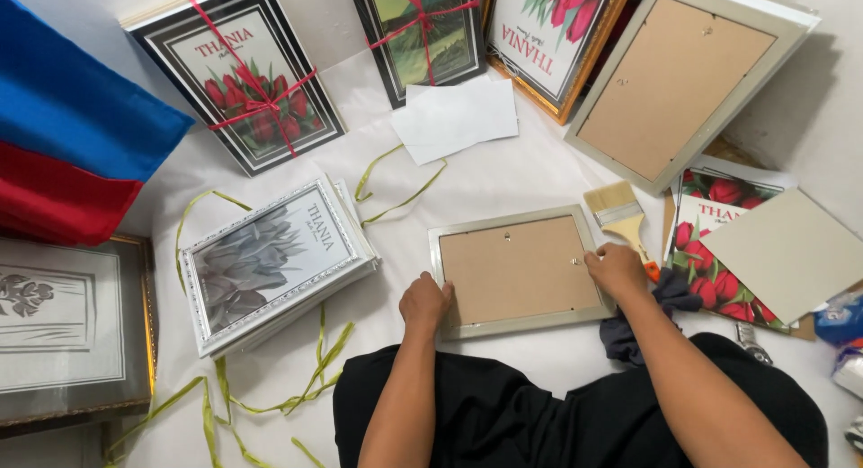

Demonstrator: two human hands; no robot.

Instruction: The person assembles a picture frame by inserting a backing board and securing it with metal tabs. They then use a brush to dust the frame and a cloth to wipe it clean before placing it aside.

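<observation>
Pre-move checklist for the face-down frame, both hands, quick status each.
1. Small frame lies back up on the white sheet: ok.
2. Left hand on its lower left corner: ok.
3. Right hand on its right edge: ok.
4. Backing clips locked or loose: cannot tell.
5. Paintbrush clear of the frame: ok, beside it.
6. Dark cloth off the frame: ok.

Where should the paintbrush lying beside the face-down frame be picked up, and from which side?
Probably by the paintbrush's wooden handle just below the metal band, coming from above. It lies flat, bristles pointing away, and the handle runs down toward the right hand at the face-down frame's right edge.
</observation>
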